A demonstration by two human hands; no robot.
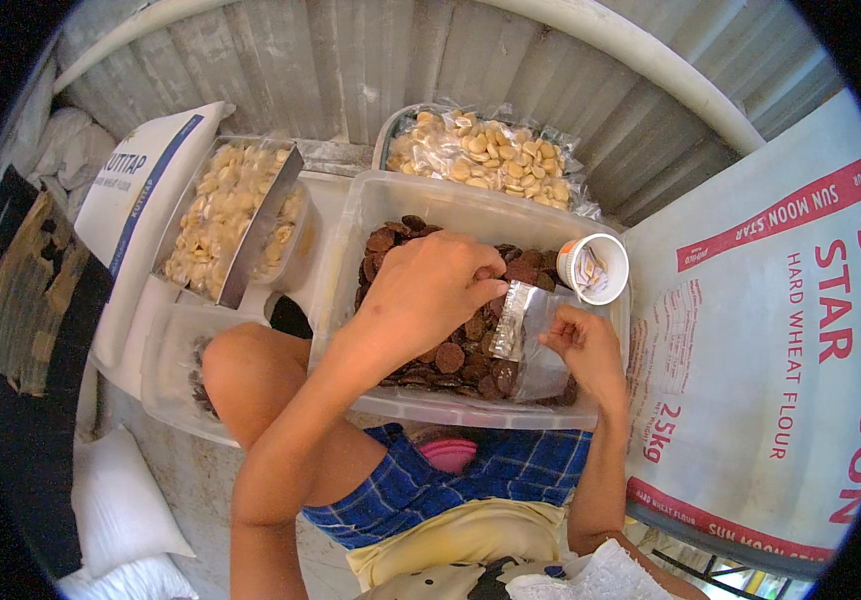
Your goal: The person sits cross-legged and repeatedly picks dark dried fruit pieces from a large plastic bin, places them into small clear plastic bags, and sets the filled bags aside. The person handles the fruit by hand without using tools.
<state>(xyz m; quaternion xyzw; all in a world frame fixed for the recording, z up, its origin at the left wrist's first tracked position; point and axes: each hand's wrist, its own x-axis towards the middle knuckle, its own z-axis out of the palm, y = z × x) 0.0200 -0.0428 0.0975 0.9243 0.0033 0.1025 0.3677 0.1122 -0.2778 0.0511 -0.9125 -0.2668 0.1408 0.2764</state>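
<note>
Dark brown round cookies (449,356) fill a translucent plastic tub (431,405) in front of me. Over them lies a clear plastic bag (543,372) with a shiny, crinkled strip along its left side. My right hand (589,350) pinches the bag's right edge between thumb and fingers. My left hand (431,285) reaches across the cookies with its fingers curled, thumb and fingertips close together beside the bag's upper left end. What those fingertips hold, if anything, is hidden. A white and orange cup (594,268) holding small printed pieces sits at the tub's right rim.
Bagged pale round cookies (481,155) fill a container behind the tub. More pale cookies (226,215) stand at the left beside a white flour sack (141,190). A large flour sack (741,330) rises at the right. Another clear tub (166,370) is by my left knee.
</note>
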